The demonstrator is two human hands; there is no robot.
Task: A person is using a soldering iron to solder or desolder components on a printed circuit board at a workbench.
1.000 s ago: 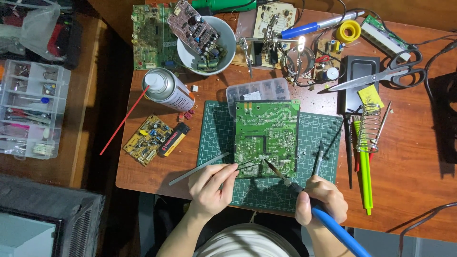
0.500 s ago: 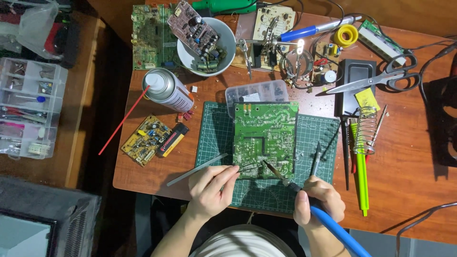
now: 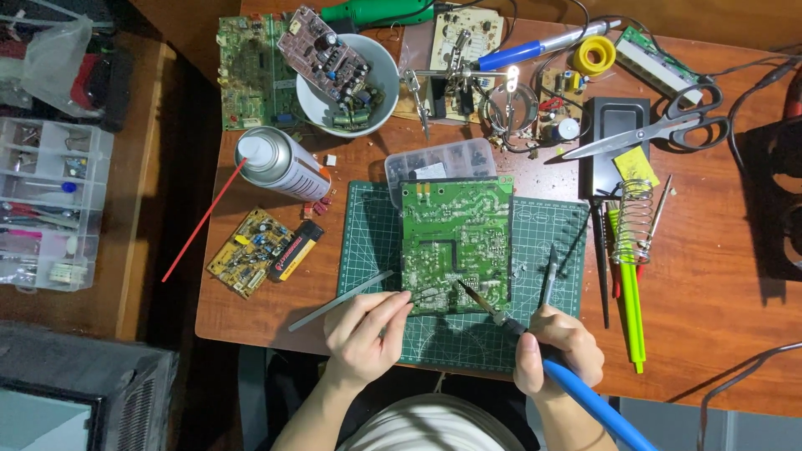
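My right hand [image 3: 558, 351] is curled tight around the blue handle of the soldering iron [image 3: 535, 338], fingers wrapped fully closed, and its dark tip slants up and left to meet the lower part of the green circuit board [image 3: 455, 242]. My left hand [image 3: 365, 334] is pinched shut, thumb against fingertips, on tweezers [image 3: 351, 298]; one end sticks out to the left over the wood, the other reaches the board's lower edge just beside the iron's tip. The board lies flat on the green cutting mat [image 3: 551, 225] near the front of the wooden table [image 3: 718, 284]. Behind the board, touching its far edge, sits a clear plastic box [image 3: 439, 163] of small dark parts with a white label. To the left lies a silver spray can [image 3: 280, 163] on its side, with a white cap, a red band and a thin red straw [image 3: 200, 224] pointing off the table edge. Below it is a small black and yellow packet [image 3: 294, 250] with red printing, beside a yellow circuit board [image 3: 246, 250]. A yellow sticky note [image 3: 637, 167] lies right of the mat, by the scissors [image 3: 652, 129].
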